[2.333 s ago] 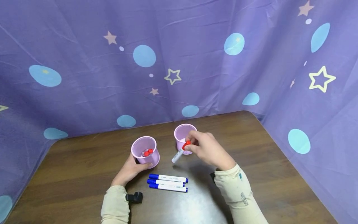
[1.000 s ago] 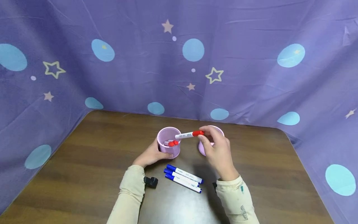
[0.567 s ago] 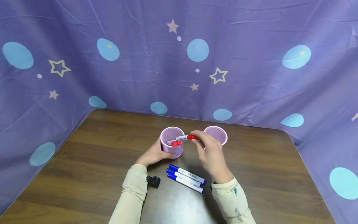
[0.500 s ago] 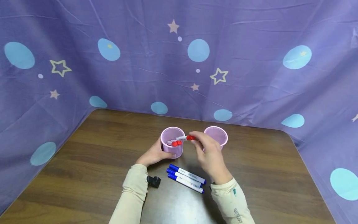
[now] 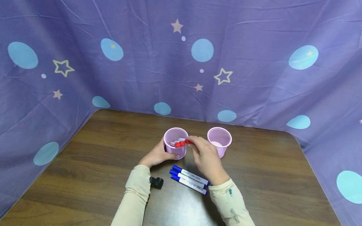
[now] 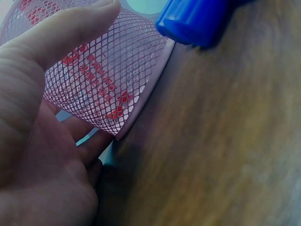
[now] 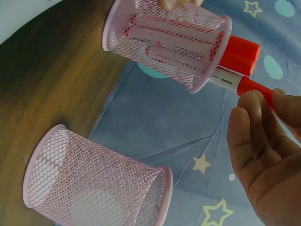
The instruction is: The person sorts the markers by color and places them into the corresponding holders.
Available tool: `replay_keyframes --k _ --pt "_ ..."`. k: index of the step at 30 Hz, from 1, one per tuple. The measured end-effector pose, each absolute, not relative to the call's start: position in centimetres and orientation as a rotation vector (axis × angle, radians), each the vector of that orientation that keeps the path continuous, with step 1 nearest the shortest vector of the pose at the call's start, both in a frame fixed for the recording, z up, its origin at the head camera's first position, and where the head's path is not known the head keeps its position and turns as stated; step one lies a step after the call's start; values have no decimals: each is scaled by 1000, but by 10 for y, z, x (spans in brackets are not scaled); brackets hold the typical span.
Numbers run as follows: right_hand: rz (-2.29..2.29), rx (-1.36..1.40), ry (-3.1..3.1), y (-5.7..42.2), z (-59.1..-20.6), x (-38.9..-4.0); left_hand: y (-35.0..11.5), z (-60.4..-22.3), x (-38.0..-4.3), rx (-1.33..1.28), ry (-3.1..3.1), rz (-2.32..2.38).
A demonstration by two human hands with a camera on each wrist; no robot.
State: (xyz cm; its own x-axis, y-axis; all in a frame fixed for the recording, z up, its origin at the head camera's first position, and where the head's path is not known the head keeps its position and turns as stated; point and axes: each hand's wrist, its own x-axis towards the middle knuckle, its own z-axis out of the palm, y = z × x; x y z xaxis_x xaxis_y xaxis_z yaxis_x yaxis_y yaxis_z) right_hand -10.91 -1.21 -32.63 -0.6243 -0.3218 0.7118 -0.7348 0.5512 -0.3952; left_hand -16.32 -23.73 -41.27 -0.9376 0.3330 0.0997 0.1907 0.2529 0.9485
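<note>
My left hand (image 5: 156,156) holds a pink mesh pen cup (image 5: 178,153), thumb across its near side and other fingers behind. Two red-capped markers (image 5: 177,144) stand in it, caps up at the rim. With thumb and fingertips my right hand (image 5: 207,160) pinches the red cap of a third white marker (image 7: 251,89). In the right wrist view that marker's lower length is inside the cup, its cap above the rim. The left wrist view shows the cup's mesh wall (image 6: 103,70) close up, with red lettering visible through it.
Three blue-capped markers (image 5: 190,179) lie side by side on the brown wooden table (image 5: 85,175), in front of the held cup. A second pink mesh cup (image 5: 222,151) stands to the right, with no markers visible in it. A purple patterned curtain (image 5: 141,84) hangs behind the table.
My right hand has carried the red-capped marker leftward from near the right cup and lowered its end into the left cup. My left hand keeps its hold. The head view has turned.
</note>
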Motion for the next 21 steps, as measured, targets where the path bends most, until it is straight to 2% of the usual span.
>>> replay_keyframes --k 10,17,21 --pt "947 745 -2201 3 -321 -112 -237 -414 -165 420 2438 1736" --pt "990 498 -2289 39 -316 -121 -237 -413 -166 402 2438 1732" --pt "1052 362 -2482 64 -327 -131 -236 -414 -165 387 2437 1760"
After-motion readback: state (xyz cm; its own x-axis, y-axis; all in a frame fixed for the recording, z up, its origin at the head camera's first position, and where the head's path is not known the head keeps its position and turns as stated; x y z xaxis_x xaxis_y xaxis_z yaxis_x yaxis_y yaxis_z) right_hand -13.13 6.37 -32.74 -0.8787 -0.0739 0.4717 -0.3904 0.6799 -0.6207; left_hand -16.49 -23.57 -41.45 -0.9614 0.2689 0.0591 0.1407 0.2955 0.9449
